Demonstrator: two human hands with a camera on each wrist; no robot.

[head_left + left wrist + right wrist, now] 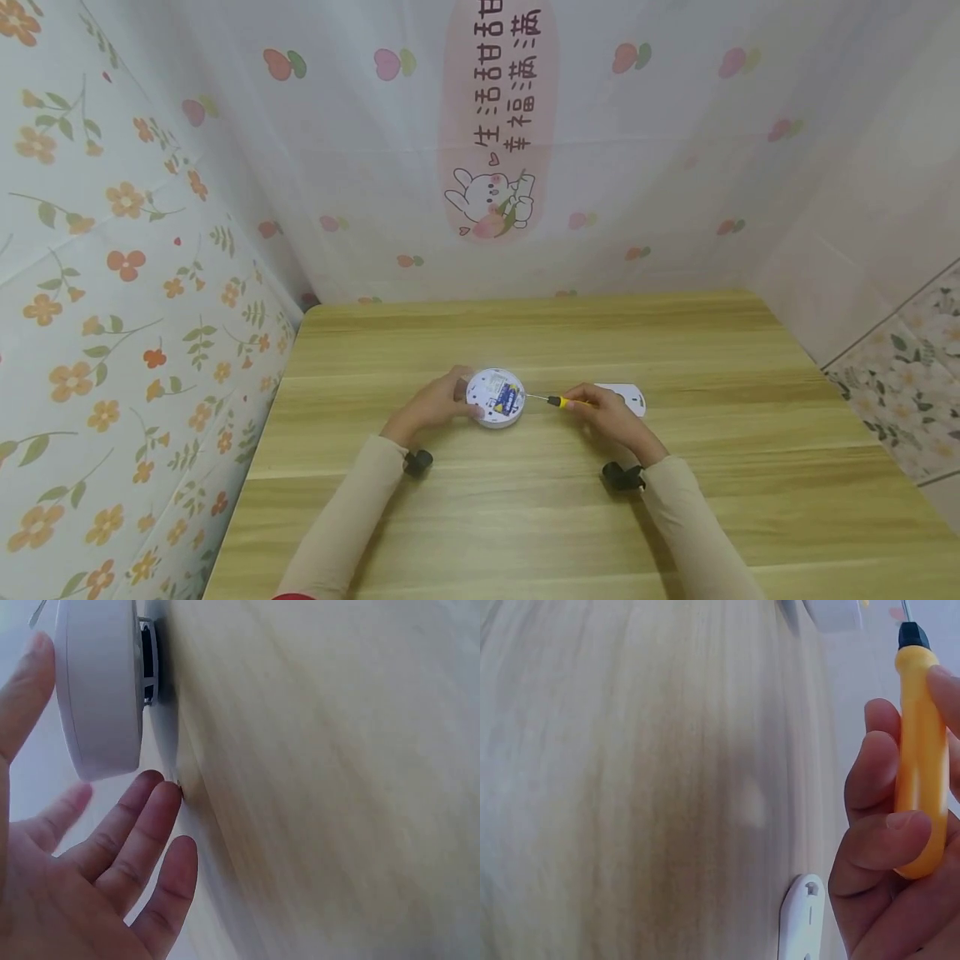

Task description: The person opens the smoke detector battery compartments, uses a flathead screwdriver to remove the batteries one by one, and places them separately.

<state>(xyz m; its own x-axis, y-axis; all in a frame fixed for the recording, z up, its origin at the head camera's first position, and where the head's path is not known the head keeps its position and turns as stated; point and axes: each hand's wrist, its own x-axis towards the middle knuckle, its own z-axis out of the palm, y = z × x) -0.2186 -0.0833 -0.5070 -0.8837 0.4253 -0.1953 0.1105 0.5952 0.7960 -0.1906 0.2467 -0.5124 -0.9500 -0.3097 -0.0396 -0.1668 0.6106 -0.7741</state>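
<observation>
A round white smoke detector (496,398) lies on the table with its back up, and a blue battery (507,399) shows in it. My left hand (438,403) holds it at its left side, the thumb near the front rim. In the left wrist view the smoke detector (101,686) shows a slotted part against the table, with several fingers (142,825) below its rim. My right hand (609,417) grips a screwdriver by its yellow handle (922,757). The thin shaft (537,397) points left, its tip at the detector's right edge; contact cannot be told.
A white slotted plate (633,398) lies on the wood-grain table (510,517) behind the right hand, partly hidden by it. Patterned curtains stand along the table's back (360,167) and left side (127,333).
</observation>
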